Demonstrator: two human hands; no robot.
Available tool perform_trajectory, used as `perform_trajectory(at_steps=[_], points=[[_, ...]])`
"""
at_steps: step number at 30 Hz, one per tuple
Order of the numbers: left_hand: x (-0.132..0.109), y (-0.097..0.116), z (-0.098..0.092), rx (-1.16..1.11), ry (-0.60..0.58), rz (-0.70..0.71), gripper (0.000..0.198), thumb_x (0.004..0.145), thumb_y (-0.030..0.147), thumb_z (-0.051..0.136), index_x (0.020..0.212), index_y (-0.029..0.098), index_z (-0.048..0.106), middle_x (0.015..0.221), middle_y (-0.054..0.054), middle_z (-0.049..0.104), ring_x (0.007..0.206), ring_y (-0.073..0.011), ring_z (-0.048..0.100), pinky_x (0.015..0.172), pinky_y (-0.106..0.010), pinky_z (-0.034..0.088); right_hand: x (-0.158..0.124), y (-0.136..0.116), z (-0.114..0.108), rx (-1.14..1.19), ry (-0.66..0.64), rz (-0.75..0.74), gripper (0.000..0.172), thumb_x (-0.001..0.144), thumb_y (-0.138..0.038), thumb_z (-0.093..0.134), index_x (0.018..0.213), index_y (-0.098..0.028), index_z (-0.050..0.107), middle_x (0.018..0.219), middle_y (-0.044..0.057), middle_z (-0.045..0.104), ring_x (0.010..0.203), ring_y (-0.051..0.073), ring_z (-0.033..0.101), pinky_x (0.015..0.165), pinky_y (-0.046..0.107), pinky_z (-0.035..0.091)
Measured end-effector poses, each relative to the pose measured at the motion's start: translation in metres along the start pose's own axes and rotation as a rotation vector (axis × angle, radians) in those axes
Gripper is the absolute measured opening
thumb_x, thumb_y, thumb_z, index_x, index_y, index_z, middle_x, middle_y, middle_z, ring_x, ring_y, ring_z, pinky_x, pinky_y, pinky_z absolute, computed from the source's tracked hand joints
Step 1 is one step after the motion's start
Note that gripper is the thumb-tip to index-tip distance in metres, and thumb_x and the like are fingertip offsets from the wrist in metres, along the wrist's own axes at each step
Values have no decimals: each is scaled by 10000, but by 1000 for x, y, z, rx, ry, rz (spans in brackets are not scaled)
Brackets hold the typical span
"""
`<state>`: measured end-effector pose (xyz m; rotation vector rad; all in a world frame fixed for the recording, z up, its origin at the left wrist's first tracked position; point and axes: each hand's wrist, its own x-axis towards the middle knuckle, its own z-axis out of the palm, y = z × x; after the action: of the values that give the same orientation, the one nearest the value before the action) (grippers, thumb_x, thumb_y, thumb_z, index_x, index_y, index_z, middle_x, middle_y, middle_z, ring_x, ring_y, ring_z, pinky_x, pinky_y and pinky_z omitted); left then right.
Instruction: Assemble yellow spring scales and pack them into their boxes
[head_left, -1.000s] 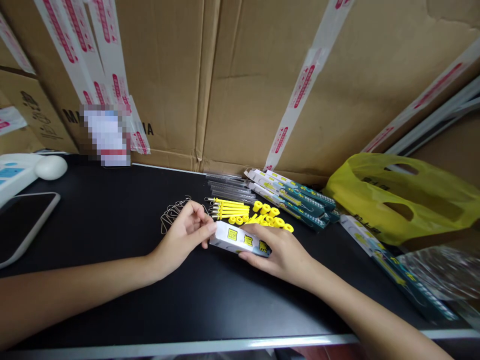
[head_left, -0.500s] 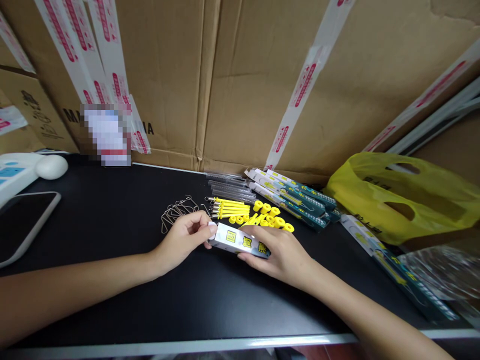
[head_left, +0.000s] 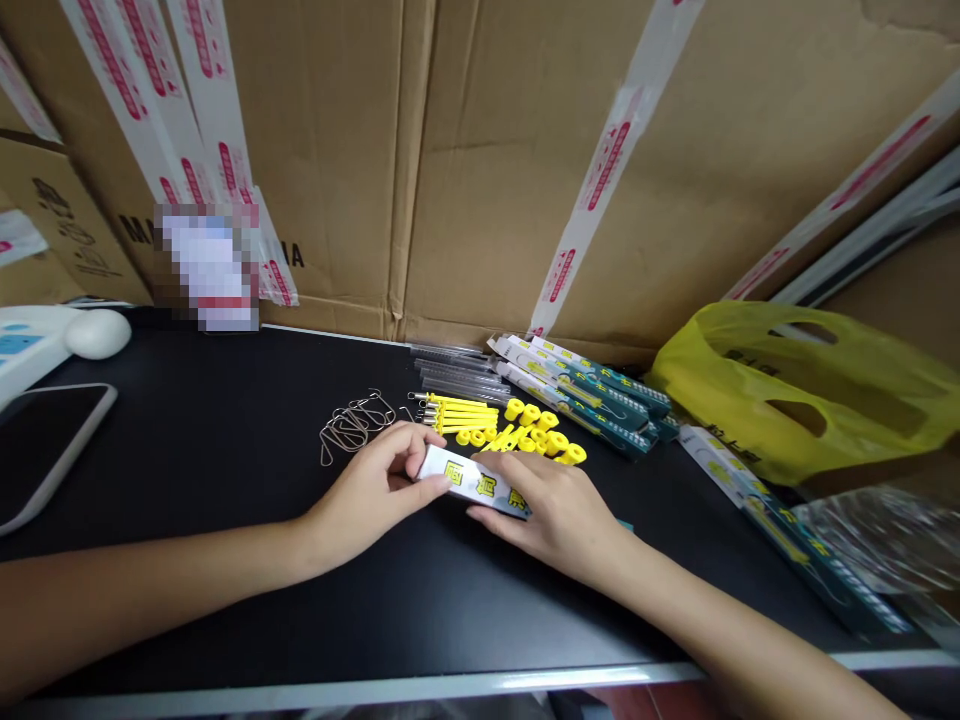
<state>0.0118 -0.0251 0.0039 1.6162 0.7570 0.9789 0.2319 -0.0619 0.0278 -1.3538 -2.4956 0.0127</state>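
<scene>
We look down on a black table [head_left: 225,580] with a pale front edge. At its middle lies a white box [head_left: 480,482], gripped by the left hand [head_left: 367,495] and the right hand [head_left: 559,510]. Just behind it we see bent wire clips [head_left: 352,425], yellow pins [head_left: 461,412], yellow rings [head_left: 544,437], clear tubes [head_left: 457,368] and stacked teal packets [head_left: 600,395]. A yellow bag [head_left: 795,390] lies at the right, a white-rimmed tablet [head_left: 45,450] at the left.
</scene>
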Motion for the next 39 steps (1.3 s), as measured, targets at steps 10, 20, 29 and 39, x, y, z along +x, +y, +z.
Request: perform_trajectory(at_steps=[10,20,29,39], points=[[44,4,-43,-158,414,44,296,735,213,624,681,198,333,760,26,571,664,-110,607,538,-201,500,6,27,-24,422,-317,189,687,746,-388,702,1334,-244,378,1123,83,603,959,236,620,801,355,506],[68,1,-76,-250,603,143,202,755,167,579,785,230,390,751,4,661,744,-153,649,560,-218,510,13,28,-2,1489,-566,391,399,802,-342,675,1095,-192,449,744,-2,644,650,141,685,552,257,583],[63,0,-71,-178,529,210,186,774,271,667,858,222,508,968,-24,679,818,-152,647,568,-216,539,12,15,15,1596,-390,571,403,766,-361,720,1028,-158,492,715,34,691,618,118,683,574,227,590],[70,-1,-77,-363,334,23,260,904,380,485,1086,245,613,1073,-67,654,840,-170,655,668,-277,564,13,18,20,1446,-321,557,399,764,-474,679,934,-208,434,559,-60,613,413,79,568,452,231,560]])
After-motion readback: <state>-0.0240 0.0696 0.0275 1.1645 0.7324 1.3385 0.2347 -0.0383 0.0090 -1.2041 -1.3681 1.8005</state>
